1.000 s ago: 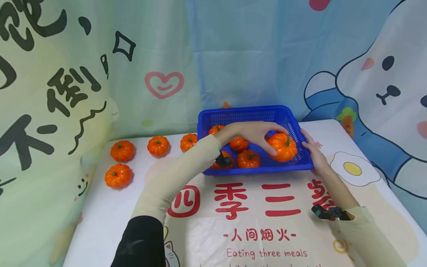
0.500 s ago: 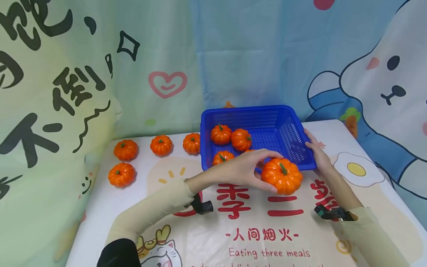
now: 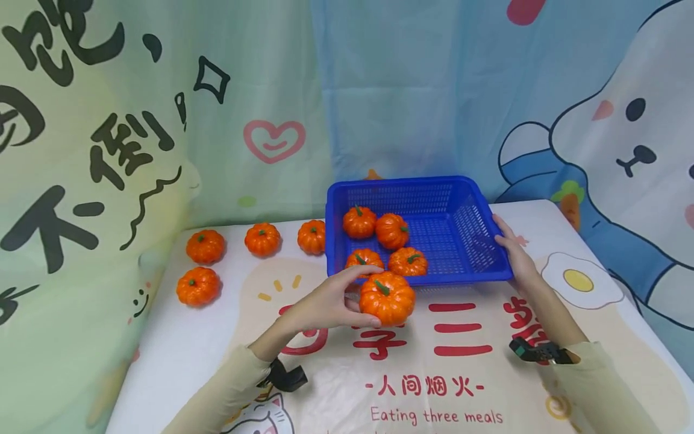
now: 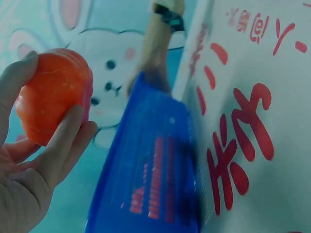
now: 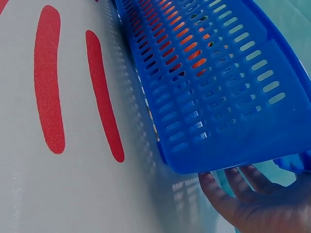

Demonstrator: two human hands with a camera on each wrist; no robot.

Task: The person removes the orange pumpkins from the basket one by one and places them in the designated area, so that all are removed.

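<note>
My left hand point(image 3: 334, 301) holds a small orange toy pumpkin point(image 3: 387, 299) with a green stem, thumb below and fingers around its far side, in front of the blue basket point(image 3: 472, 278). In the left wrist view the same pumpkin point(image 4: 53, 94) sits between thumb and fingers, raised beside the basket. My right hand point(image 3: 517, 256) rests against the basket's right end. The right wrist view shows its fingertips point(image 5: 206, 178) touching the basket's lower edge, fingers loosely extended. Several pumpkins lie inside the basket, among them one at its front point(image 3: 408, 261).
Left of the basket, several more pumpkins lie on the white printed tablecloth point(image 3: 434, 410), one of them a front-left pumpkin point(image 3: 198, 286). A cartoon-printed curtain point(image 3: 390, 96) hangs behind the table.
My left hand has lifted a pumpkin out of the basket's right part and carried it over the front rim, then leftward. The right hand has stayed at the basket's right end.
</note>
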